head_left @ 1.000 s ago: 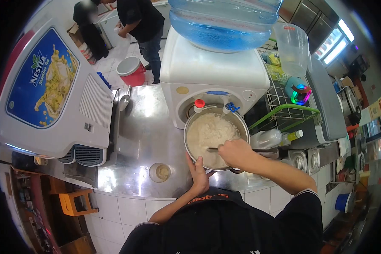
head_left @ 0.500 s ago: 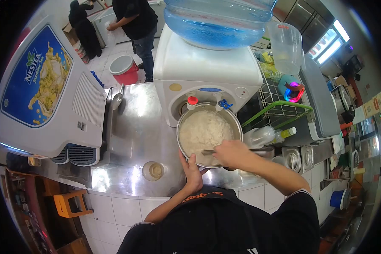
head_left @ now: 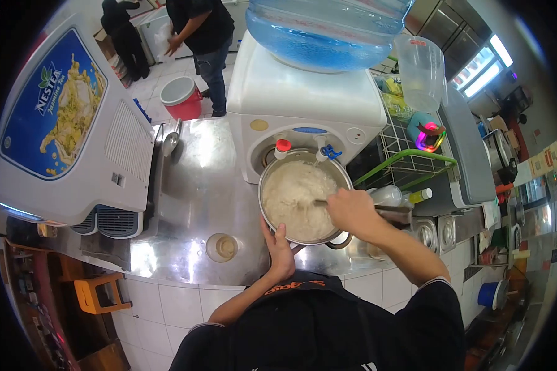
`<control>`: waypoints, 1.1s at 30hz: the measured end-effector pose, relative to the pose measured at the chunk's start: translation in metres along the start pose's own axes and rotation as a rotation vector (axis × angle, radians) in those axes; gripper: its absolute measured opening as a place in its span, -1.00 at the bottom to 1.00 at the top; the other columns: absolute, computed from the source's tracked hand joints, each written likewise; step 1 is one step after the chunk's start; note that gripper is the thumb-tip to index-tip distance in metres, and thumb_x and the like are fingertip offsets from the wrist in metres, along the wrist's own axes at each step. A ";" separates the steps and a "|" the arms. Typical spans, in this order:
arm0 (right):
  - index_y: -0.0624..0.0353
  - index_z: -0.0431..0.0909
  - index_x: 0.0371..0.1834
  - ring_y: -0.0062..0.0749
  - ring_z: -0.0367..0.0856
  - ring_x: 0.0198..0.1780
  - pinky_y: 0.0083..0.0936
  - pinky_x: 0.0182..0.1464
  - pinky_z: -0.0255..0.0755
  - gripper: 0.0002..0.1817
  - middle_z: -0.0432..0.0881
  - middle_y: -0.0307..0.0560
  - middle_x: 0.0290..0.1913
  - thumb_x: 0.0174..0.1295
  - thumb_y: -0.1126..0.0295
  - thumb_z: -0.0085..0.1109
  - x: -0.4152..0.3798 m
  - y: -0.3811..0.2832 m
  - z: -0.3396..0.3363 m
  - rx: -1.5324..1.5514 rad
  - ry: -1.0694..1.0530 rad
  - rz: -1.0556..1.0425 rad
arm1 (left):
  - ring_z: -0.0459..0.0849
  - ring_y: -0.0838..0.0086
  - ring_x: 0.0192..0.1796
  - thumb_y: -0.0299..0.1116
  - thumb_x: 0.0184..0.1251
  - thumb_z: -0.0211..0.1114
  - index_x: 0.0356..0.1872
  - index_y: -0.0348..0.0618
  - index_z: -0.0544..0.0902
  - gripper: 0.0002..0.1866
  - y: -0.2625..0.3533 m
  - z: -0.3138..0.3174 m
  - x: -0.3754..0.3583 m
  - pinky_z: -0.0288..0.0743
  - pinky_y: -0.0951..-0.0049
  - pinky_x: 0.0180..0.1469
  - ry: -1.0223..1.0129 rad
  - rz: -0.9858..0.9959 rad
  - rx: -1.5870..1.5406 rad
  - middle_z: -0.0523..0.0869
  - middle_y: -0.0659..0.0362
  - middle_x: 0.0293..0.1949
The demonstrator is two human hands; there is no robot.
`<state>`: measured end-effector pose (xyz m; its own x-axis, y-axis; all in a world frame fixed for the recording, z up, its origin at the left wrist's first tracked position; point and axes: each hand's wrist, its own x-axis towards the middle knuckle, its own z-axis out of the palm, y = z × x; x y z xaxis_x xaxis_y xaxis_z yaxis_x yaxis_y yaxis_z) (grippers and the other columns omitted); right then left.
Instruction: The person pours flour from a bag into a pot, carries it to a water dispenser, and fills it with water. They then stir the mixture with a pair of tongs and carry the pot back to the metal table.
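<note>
Since half a second ago our right hand (head_left: 351, 211) has swung up from the pot's near side toward its right rim, dragging the utensil (head_left: 320, 201) through the food, while our left hand (head_left: 278, 245) has stayed put.

Nearest to us, the left hand rests with its fingers loosely spread against the near wall of the pot (head_left: 270, 217), steadying it without closing around anything. Just beyond, our right hand is clenched around the utensil's handle; its working end is buried in the mix.

We judge that we are in the middle of stirring. The next stroke calls for the left hand to brace the pot while the right sweeps round the wall without spilling.

White rice (head_left: 294, 196) nearly fills the pot, looking wet and lumpy. The pot sits on the steel counter (head_left: 198, 191), tucked under the taps of the water dispenser (head_left: 306, 99).

Left of us on the counter stands a small glass (head_left: 221, 247). Farther back, two people (head_left: 198, 31) work beside a red bucket (head_left: 181, 98).
</note>
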<state>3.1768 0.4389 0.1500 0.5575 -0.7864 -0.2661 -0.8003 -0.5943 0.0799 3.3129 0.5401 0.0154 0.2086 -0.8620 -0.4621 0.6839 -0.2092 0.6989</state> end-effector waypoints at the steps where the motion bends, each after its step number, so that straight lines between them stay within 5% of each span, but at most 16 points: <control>1: 0.12 0.71 -0.42 -0.08 0.77 -0.32 -0.28 -0.34 0.63 -0.85 0.72 0.00 -0.40 0.14 0.41 0.13 0.006 -0.008 0.010 0.001 0.061 0.046 | 0.28 -0.06 0.41 0.14 0.36 0.04 0.46 0.24 -0.04 -0.26 0.000 0.000 -0.002 0.45 -0.34 0.15 0.000 -0.010 0.002 0.12 0.02 0.44; 8: 0.11 0.68 -0.41 -0.06 0.75 -0.34 -0.22 -0.33 0.60 -0.79 0.70 0.03 -0.41 0.23 0.24 0.20 -0.006 -0.002 -0.013 0.054 -0.054 -0.109 | 0.30 -0.04 0.40 0.10 0.35 0.05 0.46 0.23 -0.03 -0.27 -0.001 -0.004 0.000 0.46 -0.31 0.15 0.018 -0.022 -0.005 0.14 0.01 0.42; 10: 0.12 0.67 -0.42 -0.06 0.75 -0.35 -0.21 -0.35 0.59 -0.77 0.70 0.03 -0.42 0.24 0.21 0.20 -0.018 0.002 -0.043 0.004 -0.060 -0.101 | 0.23 0.01 0.44 -0.08 0.39 0.16 0.56 0.30 -0.25 -0.11 -0.002 -0.010 0.003 0.56 -0.19 0.11 -0.067 -0.037 -0.116 0.01 0.02 0.50; 14: 0.15 0.66 -0.39 -0.03 0.72 -0.44 -0.19 -0.46 0.53 -0.70 0.67 0.08 -0.51 0.27 0.13 0.17 -0.018 0.012 -0.040 -0.009 0.026 -0.020 | 0.25 0.02 0.43 -0.19 0.35 0.14 0.56 0.30 -0.28 -0.09 -0.013 -0.025 0.012 0.59 -0.14 0.10 -0.076 -0.058 -0.092 0.02 0.00 0.49; 19: 0.17 0.64 -0.39 -0.02 0.74 -0.35 -0.19 -0.35 0.59 -0.76 0.68 0.06 -0.43 0.25 0.23 0.18 0.003 0.011 -0.011 0.016 0.024 0.094 | 0.29 0.02 0.40 -0.33 0.25 0.05 0.57 0.28 -0.29 -0.07 -0.017 -0.031 0.018 0.60 -0.12 0.11 -0.115 -0.067 -0.099 0.02 -0.02 0.49; 27: 0.28 0.60 -0.32 0.10 0.68 -0.22 -0.19 -0.19 0.58 -0.75 0.63 0.22 -0.30 0.26 0.28 0.14 0.015 0.015 0.000 0.247 0.111 0.148 | 0.30 -0.02 0.39 -0.28 0.22 0.05 0.57 0.32 -0.27 -0.07 -0.023 -0.034 0.020 0.57 -0.18 0.11 -0.088 -0.119 -0.093 0.06 0.00 0.46; 29: 0.40 0.55 -0.33 0.17 0.57 -0.23 -0.12 -0.14 0.49 -0.74 0.55 0.28 -0.32 0.30 0.34 0.11 0.030 0.020 -0.001 0.275 0.716 0.065 | 0.30 -0.03 0.38 -0.26 0.21 0.05 0.57 0.33 -0.26 -0.07 -0.025 -0.036 0.020 0.56 -0.20 0.11 -0.087 -0.125 -0.088 0.07 0.00 0.46; 33: 0.34 0.56 -0.41 0.08 0.56 -0.20 -0.14 -0.09 0.47 -0.78 0.56 0.23 -0.36 0.24 0.37 0.10 0.042 0.022 -0.010 0.217 0.706 0.061 | 0.33 -0.04 0.35 -0.22 0.21 0.06 0.55 0.29 -0.18 -0.11 -0.026 -0.038 0.022 0.54 -0.21 0.10 -0.080 -0.119 -0.083 0.12 -0.02 0.42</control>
<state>3.1844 0.3911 0.1502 0.4612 -0.7817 0.4197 -0.8194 -0.5567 -0.1364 3.3265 0.5441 -0.0337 0.0691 -0.8680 -0.4918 0.7565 -0.2758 0.5930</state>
